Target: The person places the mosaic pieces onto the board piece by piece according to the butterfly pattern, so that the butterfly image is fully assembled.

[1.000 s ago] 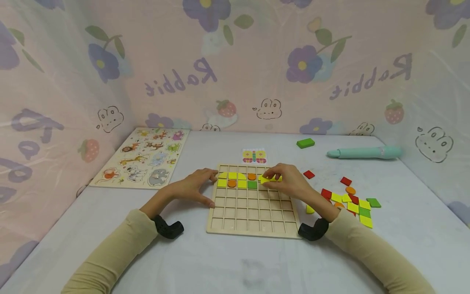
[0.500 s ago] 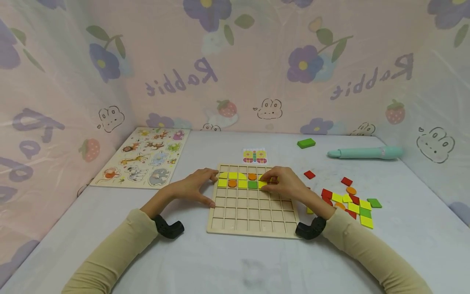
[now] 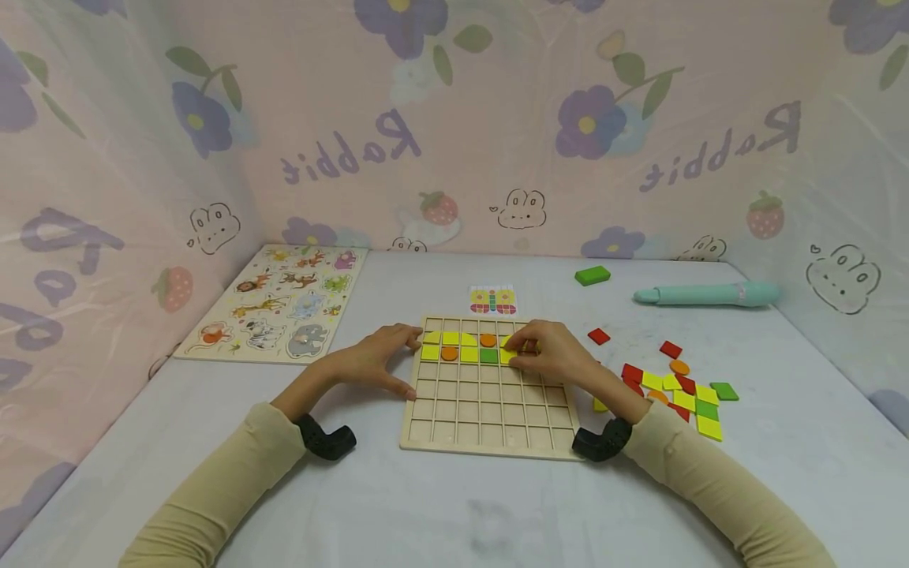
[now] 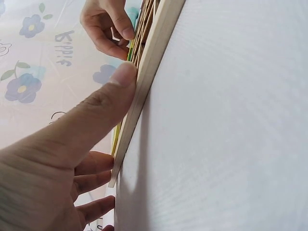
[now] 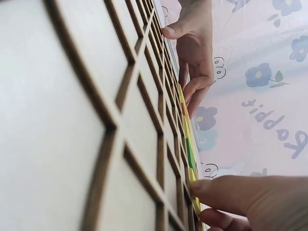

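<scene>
A wooden grid board [image 3: 454, 410] lies on the table with yellow, orange and green tiles in its upper rows. My left hand [image 3: 372, 360] rests at the board's left edge, thumb and fingers spread and touching it. Over the upper right cells, my right hand [image 3: 550, 353] pinches a yellow tile [image 3: 507, 356], just right of a green square tile [image 3: 488, 357]. Two orange discs, one of them the upper orange disc [image 3: 488, 341], sit among the yellow pieces. In the right wrist view the right thumb [image 5: 204, 188] touches yellow at the row's end. Some right-side cells are hidden by the hand.
Behind the board lies a small butterfly pattern card [image 3: 493, 300]. Loose red, yellow, green and orange tiles [image 3: 683, 401] are scattered to the right. Farther back are a green block [image 3: 592, 276] and a mint-coloured pen-like object [image 3: 706, 295]. An animal puzzle board [image 3: 273, 308] lies at left.
My right hand has lowered the yellow tile to the cell beside the green square and shifted slightly left and down. My left hand has stayed at the board's edge.
</scene>
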Tool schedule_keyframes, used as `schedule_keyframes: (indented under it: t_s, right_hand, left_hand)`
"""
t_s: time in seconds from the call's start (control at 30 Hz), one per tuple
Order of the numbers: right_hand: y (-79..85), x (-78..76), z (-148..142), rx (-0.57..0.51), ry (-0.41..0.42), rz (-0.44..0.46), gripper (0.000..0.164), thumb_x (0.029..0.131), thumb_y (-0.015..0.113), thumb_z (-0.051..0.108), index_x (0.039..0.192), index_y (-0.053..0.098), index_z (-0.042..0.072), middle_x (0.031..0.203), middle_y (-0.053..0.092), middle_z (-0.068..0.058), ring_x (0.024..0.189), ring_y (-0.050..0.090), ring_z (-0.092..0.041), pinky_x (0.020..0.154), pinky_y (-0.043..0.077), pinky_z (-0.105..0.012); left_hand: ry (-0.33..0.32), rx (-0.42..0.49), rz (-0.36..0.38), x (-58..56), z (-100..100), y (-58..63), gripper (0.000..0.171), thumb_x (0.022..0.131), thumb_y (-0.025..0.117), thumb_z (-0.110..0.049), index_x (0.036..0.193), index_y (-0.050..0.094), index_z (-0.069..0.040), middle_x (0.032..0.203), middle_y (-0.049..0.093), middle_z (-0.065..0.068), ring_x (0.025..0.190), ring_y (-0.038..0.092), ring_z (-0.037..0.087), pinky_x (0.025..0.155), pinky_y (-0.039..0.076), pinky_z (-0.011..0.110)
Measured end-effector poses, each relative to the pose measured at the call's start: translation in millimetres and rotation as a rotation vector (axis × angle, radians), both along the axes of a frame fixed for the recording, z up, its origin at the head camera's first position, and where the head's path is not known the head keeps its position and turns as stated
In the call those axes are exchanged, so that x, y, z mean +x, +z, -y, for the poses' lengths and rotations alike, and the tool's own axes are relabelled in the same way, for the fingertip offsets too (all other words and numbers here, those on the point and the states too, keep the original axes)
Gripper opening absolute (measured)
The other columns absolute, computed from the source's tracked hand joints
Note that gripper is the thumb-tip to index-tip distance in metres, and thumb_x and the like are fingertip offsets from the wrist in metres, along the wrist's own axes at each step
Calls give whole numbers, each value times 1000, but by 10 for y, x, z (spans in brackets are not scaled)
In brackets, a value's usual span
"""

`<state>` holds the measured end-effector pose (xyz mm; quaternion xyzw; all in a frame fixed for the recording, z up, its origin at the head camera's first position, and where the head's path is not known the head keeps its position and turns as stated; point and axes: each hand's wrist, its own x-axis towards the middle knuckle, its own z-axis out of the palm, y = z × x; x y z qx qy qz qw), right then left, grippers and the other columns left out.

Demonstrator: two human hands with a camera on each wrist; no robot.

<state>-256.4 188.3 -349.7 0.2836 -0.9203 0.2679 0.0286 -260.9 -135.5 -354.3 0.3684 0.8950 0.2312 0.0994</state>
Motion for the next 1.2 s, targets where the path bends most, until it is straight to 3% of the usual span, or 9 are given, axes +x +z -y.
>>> schedule_keyframes:
  t_s: [0.37,0.63,0.73,0.9,1.0,1.2]
  right_hand:
    - [89,41,-110,-9,-19,12,23,79,74,17,101,71,8,93,68,-2,78,55,-16,67,45,-28]
    - [196,141,-789,-38,-119,-89,24,83,72,24,102,70,11,97,67,-2,82,53,-16,67,48,-27]
    - [114,157,-1204,-51,-198,-142,26,83,71,32,100,69,13,93,67,-2,79,53,-16,64,48,-21]
    - [-131,145,-1877,9,-448,-153,36,80,67,50,97,63,18,85,62,1,77,51,-15,54,46,-18]
    - [-114,227,-2072,46,-542,-79,46,79,67,52,98,60,11,84,60,-4,77,50,-21,52,44,-22]
    - [56,393,-2095,125,-573,94,59,79,67,52,101,56,-2,81,55,-9,73,47,-24,51,40,-25]
  left_hand:
    - [1,2,16,-1,-12,-8,74,70,79,-44,126,46,-8,148,31,14,137,24,34,112,19,51]
    - [5,-2,13,2,-12,-13,76,69,79,-45,125,45,-7,147,32,14,136,24,33,112,19,50]
    - [4,-4,13,2,-11,-7,74,70,79,-46,124,46,-7,148,31,14,137,24,33,112,19,50]
    - [6,-7,17,6,-7,3,74,70,78,-46,125,47,-7,148,30,14,137,24,34,111,19,51]
    - [5,-4,16,7,-7,2,74,69,79,-46,125,47,-8,148,30,13,136,24,34,111,19,51]
    - [0,5,15,5,-2,0,72,69,79,-45,123,47,-8,147,31,15,136,24,35,111,19,51]
